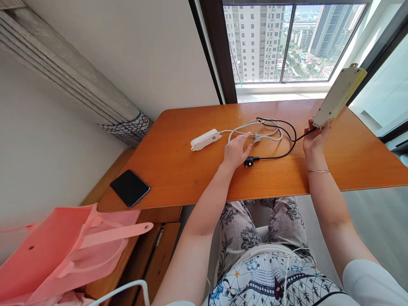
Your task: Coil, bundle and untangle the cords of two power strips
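Observation:
My right hand (316,137) is closed round the lower end of a long off-white power strip (339,91), tilted up off the table with its back towards me. From that end a black cord (280,157) runs left across the table to a black plug (250,161). My left hand (236,151) lies palm down with fingers apart, over part of a white cord (244,126) and just above the black plug. A smaller white power strip (205,140) lies left of this hand, joined to the white cord. Beside my fingertips rests a pale plug (256,137).
Everything lies on an orange-brown wooden table (178,174). A dark phone (130,188) is at its left edge, and a pink bag (63,255) stands below that. Behind the table is a window (283,46); a grey curtain (73,68) is tied back at the left.

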`<action>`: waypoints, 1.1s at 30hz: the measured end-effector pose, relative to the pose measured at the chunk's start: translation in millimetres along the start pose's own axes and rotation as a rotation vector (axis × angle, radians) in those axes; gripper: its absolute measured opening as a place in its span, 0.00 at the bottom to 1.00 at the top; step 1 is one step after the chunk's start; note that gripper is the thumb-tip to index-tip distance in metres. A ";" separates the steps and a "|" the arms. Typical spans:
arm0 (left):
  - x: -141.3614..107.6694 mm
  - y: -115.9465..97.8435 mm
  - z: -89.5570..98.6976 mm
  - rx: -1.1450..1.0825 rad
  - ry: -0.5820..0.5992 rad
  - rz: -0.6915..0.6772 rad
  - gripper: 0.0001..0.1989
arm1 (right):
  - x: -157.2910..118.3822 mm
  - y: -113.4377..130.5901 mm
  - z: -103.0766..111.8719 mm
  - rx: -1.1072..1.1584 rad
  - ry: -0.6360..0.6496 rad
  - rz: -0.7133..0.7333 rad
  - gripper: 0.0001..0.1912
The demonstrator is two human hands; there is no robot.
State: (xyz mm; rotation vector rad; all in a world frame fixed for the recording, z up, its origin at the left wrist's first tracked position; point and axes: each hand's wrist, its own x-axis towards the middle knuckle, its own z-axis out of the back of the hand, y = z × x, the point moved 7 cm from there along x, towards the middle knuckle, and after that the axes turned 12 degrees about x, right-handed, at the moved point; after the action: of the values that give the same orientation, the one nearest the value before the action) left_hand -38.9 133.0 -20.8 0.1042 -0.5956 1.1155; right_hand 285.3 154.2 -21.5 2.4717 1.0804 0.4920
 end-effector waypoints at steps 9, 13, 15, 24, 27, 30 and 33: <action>-3.1 -23.0 -16.3 -0.013 0.151 -0.152 0.15 | -0.1 -3.0 -5.0 0.060 0.077 -0.046 0.19; -2.2 -21.6 -14.9 0.014 0.154 -0.148 0.16 | -6.2 -10.9 -11.5 0.004 0.177 -0.093 0.19; -1.6 -18.3 -13.4 0.003 0.149 -0.120 0.16 | -11.0 -13.3 -14.8 -0.059 0.218 -0.090 0.19; -2.2 -14.4 -17.2 0.061 0.226 -0.098 0.26 | -36.0 -32.5 -29.3 -0.293 0.361 -0.130 0.27; -1.0 -10.1 -16.6 0.072 0.207 -0.049 0.26 | -37.9 -29.6 -33.8 -0.332 0.387 -0.047 0.32; -0.1 -0.1 -12.9 0.039 0.162 0.042 0.23 | -38.1 -27.0 -36.0 -0.341 0.387 0.001 0.35; -0.3 12.8 -6.4 -0.007 0.087 0.153 0.20 | -37.5 -25.8 -35.2 -0.358 0.366 0.010 0.34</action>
State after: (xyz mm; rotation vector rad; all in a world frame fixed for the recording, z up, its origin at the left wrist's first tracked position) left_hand -47.6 140.9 -29.1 0.0036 -0.5358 1.2598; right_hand 229.2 149.6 -9.7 2.1200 1.0041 1.0724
